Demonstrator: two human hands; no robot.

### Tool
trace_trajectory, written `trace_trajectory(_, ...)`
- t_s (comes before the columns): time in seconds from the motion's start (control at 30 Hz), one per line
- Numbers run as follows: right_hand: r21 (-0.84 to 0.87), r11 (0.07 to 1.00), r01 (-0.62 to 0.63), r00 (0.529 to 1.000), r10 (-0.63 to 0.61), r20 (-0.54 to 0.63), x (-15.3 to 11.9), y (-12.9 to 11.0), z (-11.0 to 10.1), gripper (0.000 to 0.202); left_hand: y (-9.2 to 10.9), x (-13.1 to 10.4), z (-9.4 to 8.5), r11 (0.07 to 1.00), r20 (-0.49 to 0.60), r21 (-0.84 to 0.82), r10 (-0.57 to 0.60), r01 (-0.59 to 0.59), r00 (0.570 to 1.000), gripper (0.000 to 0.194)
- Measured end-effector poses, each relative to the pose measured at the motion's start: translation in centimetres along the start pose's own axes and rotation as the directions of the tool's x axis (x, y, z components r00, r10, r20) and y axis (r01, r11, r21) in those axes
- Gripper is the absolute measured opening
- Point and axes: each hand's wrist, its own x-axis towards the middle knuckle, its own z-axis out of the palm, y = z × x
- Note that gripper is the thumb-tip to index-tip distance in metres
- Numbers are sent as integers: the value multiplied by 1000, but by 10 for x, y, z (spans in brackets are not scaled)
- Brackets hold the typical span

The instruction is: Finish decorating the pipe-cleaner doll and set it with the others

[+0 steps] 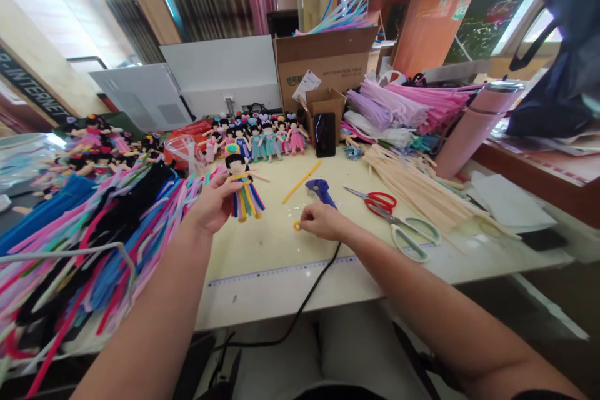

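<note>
My left hand (213,203) is closed around the side of a small doll (246,190) with black hair and a striped dress of blue, yellow and lilac. The doll is held upright over the table. Lower and to the right, my right hand (319,222) pinches a small yellow ring (297,225), close to the tabletop. Just behind that hand lies a blue glue gun (321,190), partly covered by it. A yellow pipe cleaner (302,181) rests on the table between the doll and the glue gun.
Red-handled scissors (380,201) and white-handled scissors (415,237) lie at right, near beige pipe cleaners (407,181). Finished dolls (262,137) stand at the back beside a phone (325,134). Coloured pipe cleaners (117,231) fill the left. A black cord (309,297) crosses the front edge.
</note>
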Motion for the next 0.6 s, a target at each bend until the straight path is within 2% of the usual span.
trace_trajectory(0.13, -163, 987, -1, 999, 6, 32, -7, 1, 8, 15, -13, 7, 6, 992, 17, -114, -60, 61, 998, 21)
trace_trajectory(0.23, -251, 968, 6, 999, 5, 41, -13, 1, 4, 22, -20, 14, 10, 981, 56, -162, -95, 103, 994, 17)
trace_trajectory(0.37, -297, 955, 8, 999, 5, 42, -17, 11, -27, 21, -23, 25, 19, 967, 102, -229, -91, 113, 991, 15)
trace_trajectory(0.43, -316, 947, -56, 998, 48, -31, -13, 18, -46, 18, -24, 31, 23, 961, 117, -252, -88, 115, 989, 14)
trace_trajectory(0.5, -314, 937, -154, 981, 106, -165, -4, 25, -60, 22, -26, 36, 25, 954, 125, -272, -95, 126, 988, 13)
trace_trajectory(0.57, -309, 935, -176, 973, 118, -196, 9, 31, -67, 32, -28, 41, 25, 946, 119, -291, -110, 141, 987, 13)
trace_trajectory(0.6, -305, 938, -166, 978, 117, -171, 15, 34, -68, 37, -29, 43, 24, 944, 118, -295, -120, 150, 986, 12)
